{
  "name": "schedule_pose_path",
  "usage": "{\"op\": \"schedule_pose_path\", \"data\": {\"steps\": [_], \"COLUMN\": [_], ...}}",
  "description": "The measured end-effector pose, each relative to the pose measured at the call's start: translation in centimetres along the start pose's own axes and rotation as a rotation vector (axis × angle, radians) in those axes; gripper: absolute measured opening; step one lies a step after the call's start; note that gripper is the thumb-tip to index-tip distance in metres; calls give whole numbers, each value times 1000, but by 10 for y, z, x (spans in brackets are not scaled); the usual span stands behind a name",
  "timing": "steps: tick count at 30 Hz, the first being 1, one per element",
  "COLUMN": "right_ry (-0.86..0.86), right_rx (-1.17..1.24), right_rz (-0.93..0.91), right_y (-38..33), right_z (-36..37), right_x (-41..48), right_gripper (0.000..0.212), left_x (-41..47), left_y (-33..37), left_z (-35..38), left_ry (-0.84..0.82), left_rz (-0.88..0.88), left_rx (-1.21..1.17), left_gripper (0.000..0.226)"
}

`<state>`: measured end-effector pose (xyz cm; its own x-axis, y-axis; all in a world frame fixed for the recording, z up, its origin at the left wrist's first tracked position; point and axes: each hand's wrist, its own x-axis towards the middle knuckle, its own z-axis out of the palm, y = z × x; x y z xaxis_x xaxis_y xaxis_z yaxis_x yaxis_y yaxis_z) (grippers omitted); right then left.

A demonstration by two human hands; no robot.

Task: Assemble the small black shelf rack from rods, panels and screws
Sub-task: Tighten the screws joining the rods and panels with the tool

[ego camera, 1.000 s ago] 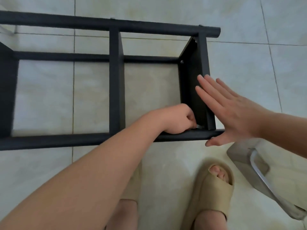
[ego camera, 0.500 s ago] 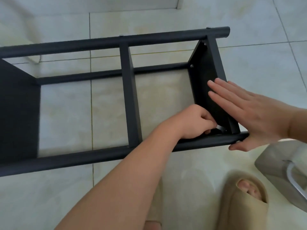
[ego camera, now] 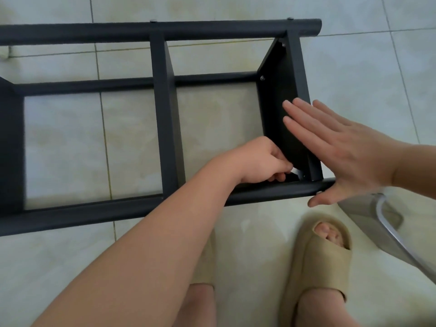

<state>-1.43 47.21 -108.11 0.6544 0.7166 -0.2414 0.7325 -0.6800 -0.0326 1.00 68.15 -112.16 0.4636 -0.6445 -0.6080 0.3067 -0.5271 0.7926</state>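
On its side on the tiled floor (ego camera: 354, 67): the small black shelf rack (ego camera: 94, 213), rods and panels already joined. Probably one of the last screws in work, at the joint of the end panel (ego camera: 278, 109) and the near rod (ego camera: 271, 192). There the left hand (ego camera: 262, 161), fingers curled and pinching a small silvery tool (ego camera: 296, 172), likely a hex key; the screw itself hidden. On the other side the right hand (ego camera: 349, 156), flat and released, straight fingers against the end panel, thumb below the near rod. For a good result: keep pressing the panel square to the rod, for keeping the hole in line. Seat the tool fully in the screw head before any force. Turn in short strokes, because of little room in this corner. Stop at firm resistance, not to strip the thread. Mind also a possible slide of the rack on the smooth tiles. Further out: beige slippers (ego camera: 323, 256) near the rod, and at the right a grey object with a metal tube (ego camera: 368, 208), kind unclear.
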Motion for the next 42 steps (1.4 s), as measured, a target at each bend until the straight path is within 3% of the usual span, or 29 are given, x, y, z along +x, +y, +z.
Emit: {"op": "schedule_pose_path", "data": {"steps": [10, 26, 34, 42], "right_ry": [53, 45, 63, 68], "right_rx": [46, 114, 125, 143], "right_rz": [81, 108, 93, 94], "right_y": [6, 5, 6, 6], "right_z": [6, 7, 10, 10], "right_x": [1, -3, -2, -2], "right_gripper": [141, 142, 140, 140], "left_x": [7, 12, 8, 3], "left_y": [18, 14, 12, 6], "left_z": [2, 10, 5, -2], "left_ry": [132, 204, 165, 10], "left_rz": [-21, -86, -157, -178], "left_rx": [-155, -498, -623, -686], "left_gripper": [29, 14, 11, 7]}}
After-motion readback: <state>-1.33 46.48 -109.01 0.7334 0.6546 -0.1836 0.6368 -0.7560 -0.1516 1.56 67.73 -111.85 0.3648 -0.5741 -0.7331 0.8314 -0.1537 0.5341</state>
